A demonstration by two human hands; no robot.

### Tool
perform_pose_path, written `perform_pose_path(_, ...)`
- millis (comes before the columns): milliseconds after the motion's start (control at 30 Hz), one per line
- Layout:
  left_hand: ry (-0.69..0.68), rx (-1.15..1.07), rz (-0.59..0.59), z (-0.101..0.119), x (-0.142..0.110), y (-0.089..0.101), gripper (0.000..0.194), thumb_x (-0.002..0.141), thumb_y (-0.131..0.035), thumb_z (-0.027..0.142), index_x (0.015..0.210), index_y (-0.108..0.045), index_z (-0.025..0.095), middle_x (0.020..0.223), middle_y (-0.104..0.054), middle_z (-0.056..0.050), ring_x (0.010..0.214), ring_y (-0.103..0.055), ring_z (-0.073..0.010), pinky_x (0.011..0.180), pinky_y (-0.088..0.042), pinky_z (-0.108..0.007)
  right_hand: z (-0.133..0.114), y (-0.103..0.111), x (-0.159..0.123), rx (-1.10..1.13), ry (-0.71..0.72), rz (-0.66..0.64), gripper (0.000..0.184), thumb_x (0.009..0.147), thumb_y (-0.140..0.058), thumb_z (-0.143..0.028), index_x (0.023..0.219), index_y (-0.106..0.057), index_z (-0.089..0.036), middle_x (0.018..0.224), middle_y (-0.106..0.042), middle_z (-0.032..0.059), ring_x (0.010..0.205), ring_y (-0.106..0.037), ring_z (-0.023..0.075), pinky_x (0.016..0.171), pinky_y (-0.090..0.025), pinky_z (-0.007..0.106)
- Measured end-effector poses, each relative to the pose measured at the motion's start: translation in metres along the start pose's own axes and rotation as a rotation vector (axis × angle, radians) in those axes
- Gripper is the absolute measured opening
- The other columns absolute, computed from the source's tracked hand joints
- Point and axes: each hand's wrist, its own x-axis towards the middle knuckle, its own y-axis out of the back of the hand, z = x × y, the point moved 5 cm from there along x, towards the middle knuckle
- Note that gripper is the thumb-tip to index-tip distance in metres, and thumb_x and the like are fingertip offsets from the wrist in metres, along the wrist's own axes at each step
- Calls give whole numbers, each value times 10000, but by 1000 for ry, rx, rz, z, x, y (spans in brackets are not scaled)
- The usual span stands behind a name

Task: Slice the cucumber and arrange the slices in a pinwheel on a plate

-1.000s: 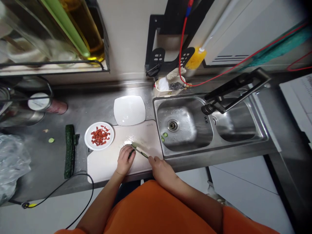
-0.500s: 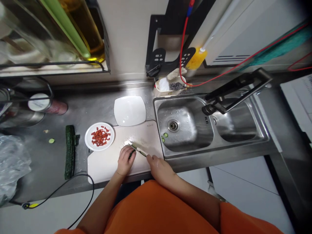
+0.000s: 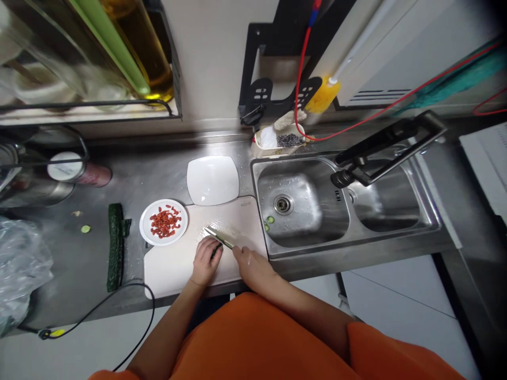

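On the pale cutting board (image 3: 170, 274) my left hand (image 3: 206, 261) presses down with curled fingers on a piece of cucumber (image 3: 216, 250), mostly hidden under them. My right hand (image 3: 250, 266) grips a knife (image 3: 217, 237), whose blade points up and left, close beside my left fingertips. A whole cucumber (image 3: 115, 248) lies on the counter to the left, with a short dark green piece (image 3: 126, 227) against it. The white plate (image 3: 144, 224) of small red dried berries overlaps the board's upper left corner. Behind the board sits a bare white square dish (image 3: 213, 180).
To the right is a double steel sink (image 3: 312, 240) with cucumber ends (image 3: 270, 219) in it and a dark faucet (image 3: 380, 153) above. A black cable (image 3: 153, 306) loops over the front edge. A plastic bag (image 3: 24, 269) and a red can (image 3: 95, 174) stand left.
The knife has shifted slightly up and left with my right hand, its blade lying further past my left fingers. My left hand stays on the cucumber piece. The whole view has slid slightly.
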Motion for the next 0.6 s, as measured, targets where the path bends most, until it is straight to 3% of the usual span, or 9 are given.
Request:
perform_pose_path(333,4,-10,-23,-1,1,-1,205,824,-562,173,1028,-588,187,994,-629,-76,1005,-574,-196,909,-485,-417,-6,-14,23,10,12,37,376,908,-237,-84,1192,-478,-135,948,-626,125,831,-617,185,688,-459,262)
perform_pose_path(600,-13,-7,-19,1,2,0,223,822,-569,166,1043,-577,188,1000,-627,-76,1005,-575,-195,909,-489,-424,-3,-21,26,18,-2,61,390,910,-250,-99,1232,-465,-150,967,-623,113,831,-619,198,673,-467,271)
